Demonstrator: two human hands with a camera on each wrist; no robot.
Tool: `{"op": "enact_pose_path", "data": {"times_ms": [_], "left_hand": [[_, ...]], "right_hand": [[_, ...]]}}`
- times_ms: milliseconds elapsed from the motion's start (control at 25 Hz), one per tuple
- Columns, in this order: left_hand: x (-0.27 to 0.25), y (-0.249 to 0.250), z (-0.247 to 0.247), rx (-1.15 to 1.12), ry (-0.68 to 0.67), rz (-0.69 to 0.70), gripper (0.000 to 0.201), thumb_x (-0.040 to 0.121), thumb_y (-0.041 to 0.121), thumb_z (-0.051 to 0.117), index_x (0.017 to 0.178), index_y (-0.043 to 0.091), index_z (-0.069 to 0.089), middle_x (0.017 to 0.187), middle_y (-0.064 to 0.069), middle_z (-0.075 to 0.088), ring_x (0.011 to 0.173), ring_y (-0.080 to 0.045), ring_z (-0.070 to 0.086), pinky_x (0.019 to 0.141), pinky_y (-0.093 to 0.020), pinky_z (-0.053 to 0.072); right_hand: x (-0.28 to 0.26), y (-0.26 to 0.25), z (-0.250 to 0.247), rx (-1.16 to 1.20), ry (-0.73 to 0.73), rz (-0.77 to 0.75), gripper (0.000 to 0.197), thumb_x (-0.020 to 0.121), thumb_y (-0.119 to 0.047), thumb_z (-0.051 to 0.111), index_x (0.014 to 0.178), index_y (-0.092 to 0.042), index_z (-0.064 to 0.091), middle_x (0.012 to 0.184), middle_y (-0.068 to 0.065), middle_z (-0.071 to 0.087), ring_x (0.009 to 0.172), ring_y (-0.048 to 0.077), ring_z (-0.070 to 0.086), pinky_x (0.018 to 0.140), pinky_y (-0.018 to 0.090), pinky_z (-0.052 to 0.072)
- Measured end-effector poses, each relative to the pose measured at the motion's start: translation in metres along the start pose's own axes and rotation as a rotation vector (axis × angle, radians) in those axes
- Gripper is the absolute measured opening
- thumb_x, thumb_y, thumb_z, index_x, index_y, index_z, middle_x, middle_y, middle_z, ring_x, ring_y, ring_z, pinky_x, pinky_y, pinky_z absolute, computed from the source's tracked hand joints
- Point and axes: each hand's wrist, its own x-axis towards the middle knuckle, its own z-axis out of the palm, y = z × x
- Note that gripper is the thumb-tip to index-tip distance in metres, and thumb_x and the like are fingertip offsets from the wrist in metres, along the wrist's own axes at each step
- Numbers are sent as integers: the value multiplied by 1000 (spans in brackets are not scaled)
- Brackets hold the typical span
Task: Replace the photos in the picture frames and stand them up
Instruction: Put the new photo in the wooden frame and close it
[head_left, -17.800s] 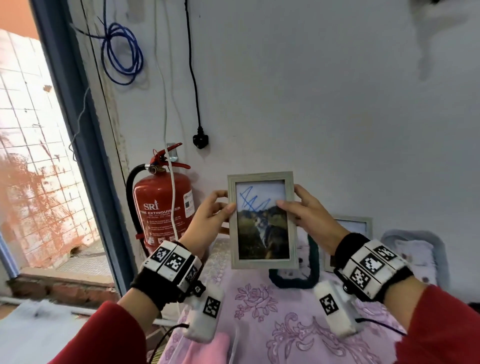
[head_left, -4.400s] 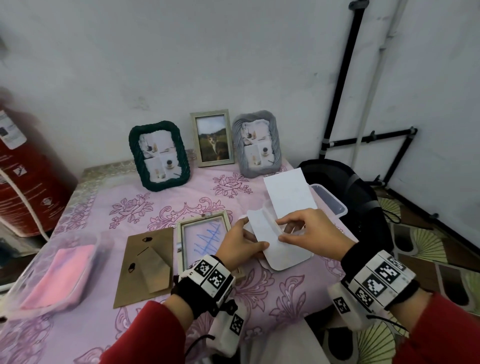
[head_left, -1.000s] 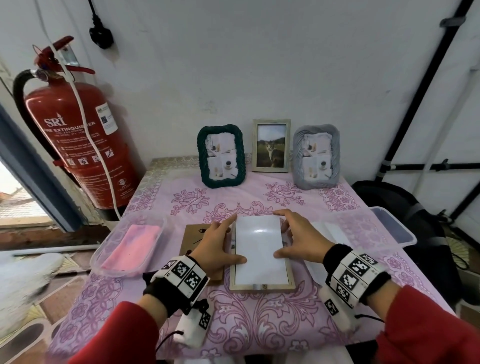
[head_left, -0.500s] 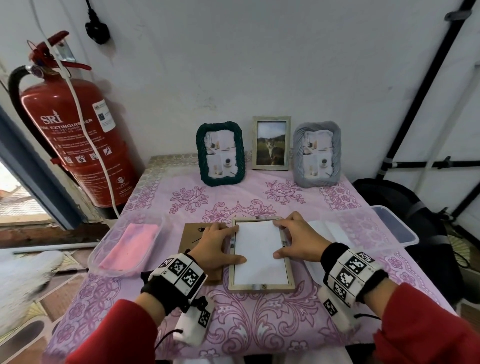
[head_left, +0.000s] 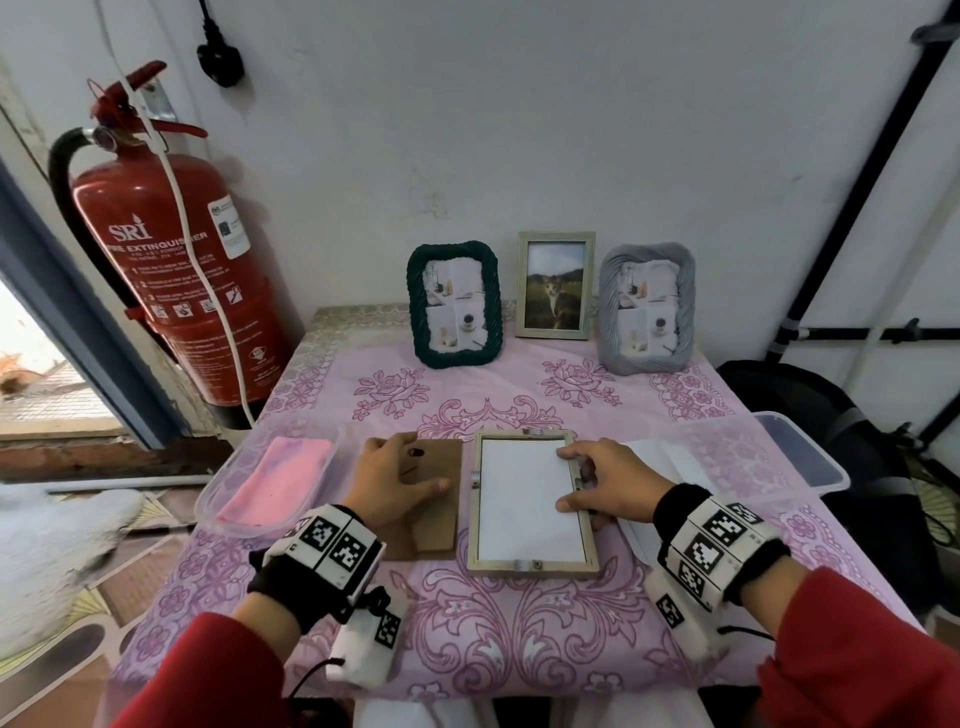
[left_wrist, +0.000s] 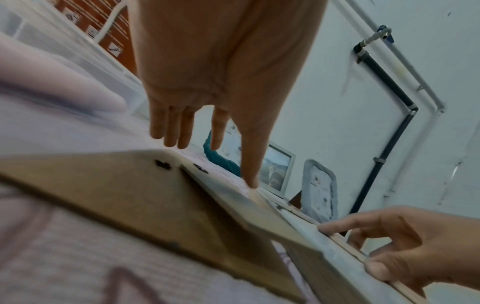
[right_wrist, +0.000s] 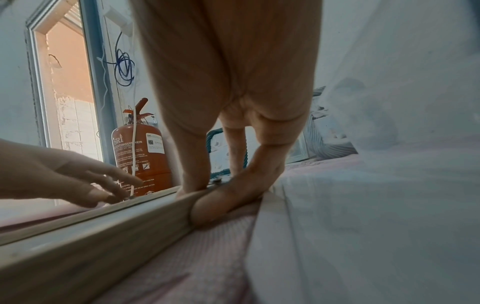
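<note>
A light wooden picture frame (head_left: 530, 566) lies face down at the table's centre, with a white photo back (head_left: 524, 499) filling its opening. Left of it lies the brown backing board (head_left: 434, 525) with its folded stand. My left hand (head_left: 397, 480) rests on that board, fingers straight, thumb on the board's edge (left_wrist: 253, 183). My right hand (head_left: 597, 488) grips the frame's right rail (right_wrist: 103, 232), thumb on top and fingers curled against the outer side. Three frames stand at the back wall: green (head_left: 454, 304), wooden with a cat photo (head_left: 555, 286), grey (head_left: 647, 306).
A clear tub holding a pink cloth (head_left: 270, 478) sits at the left table edge. Another clear tub (head_left: 800, 457) with white sheets (head_left: 670, 457) sits at the right. A red fire extinguisher (head_left: 176, 270) stands left of the table, a black bag (head_left: 810, 410) to the right.
My left hand has left the frame's left edge and moved left onto the brown backing board. The right hand stays on the frame's right rail.
</note>
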Motion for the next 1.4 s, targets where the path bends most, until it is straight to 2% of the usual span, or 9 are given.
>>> {"op": "enact_pose_path", "data": {"times_ms": [160, 320, 520, 680, 800, 920, 1040, 1280, 1400], "left_hand": [[-3, -16, -5, 94, -50, -103, 86, 73, 45, 74, 140, 10, 32, 137, -14, 34, 127, -29, 39, 110, -39, 35], [-3, -15, -2, 208, -12, -75, 82, 72, 50, 73, 137, 16, 37, 131, -13, 43, 124, -31, 40, 106, -39, 34], [-4, -9, -3, 54, 46, -140, 96, 60, 39, 85, 139, 17, 34, 131, -14, 40, 125, -30, 39, 107, -39, 35], [-9, -1, -7, -32, 140, -92, 97, 57, 28, 88, 138, 13, 36, 123, -12, 38, 116, -27, 43, 101, -32, 36], [-10, 9, -14, -125, 260, -50, 68, 73, 18, 76, 134, 9, 46, 117, -12, 53, 100, -23, 55, 89, -29, 43], [-10, 20, -28, -298, 186, -65, 38, 85, 12, 59, 122, 16, 59, 86, -8, 67, 80, -22, 62, 74, -31, 51], [-15, 27, -40, -371, 77, -52, 40, 85, 5, 57, 122, 19, 57, 86, -15, 66, 79, -27, 65, 63, -34, 56], [-15, 36, -49, -465, 242, 95, 39, 88, 2, 57, 124, 18, 55, 76, -5, 56, 65, -15, 57, 51, -21, 45], [-16, 38, -40, -587, 106, 70, 38, 87, 0, 58, 123, 12, 55, 74, -6, 56, 62, -12, 59, 44, -19, 48]], "right_hand": [[1, 0, 2, 21, -3, 18, 73, 73, -16, 79, 136, -6, 44, 93, -4, 45, 76, 7, 49, 47, 8, 41], [1, 0, 2, 26, 4, 19, 70, 73, -17, 79, 134, -8, 46, 98, 2, 47, 78, 9, 49, 48, 9, 41], [2, -5, 6, 88, -3, 10, 70, 74, -15, 78, 134, -10, 43, 96, 0, 45, 72, 1, 47, 46, 13, 40], [1, -4, 5, 120, -25, 15, 74, 76, -14, 76, 139, -12, 35, 96, 1, 47, 70, 2, 50, 48, 13, 42], [1, -3, 3, 154, -34, 29, 78, 77, -12, 75, 142, -11, 30, 92, -1, 47, 68, 1, 51, 47, 14, 45], [2, -2, 3, 159, -33, 25, 77, 77, -11, 75, 140, -10, 33, 89, -4, 48, 68, 2, 51, 45, 11, 44], [2, 1, 4, 178, -28, 23, 72, 74, -11, 77, 135, -11, 39, 83, -7, 49, 65, 1, 53, 43, 10, 44], [3, 2, 4, 185, -30, 6, 58, 74, -11, 78, 124, -11, 49, 83, -3, 49, 64, 1, 53, 45, 7, 44], [1, 0, 5, 257, -51, 3, 55, 75, -5, 76, 123, -7, 51, 92, 8, 48, 62, 11, 58, 43, 13, 48]]}}
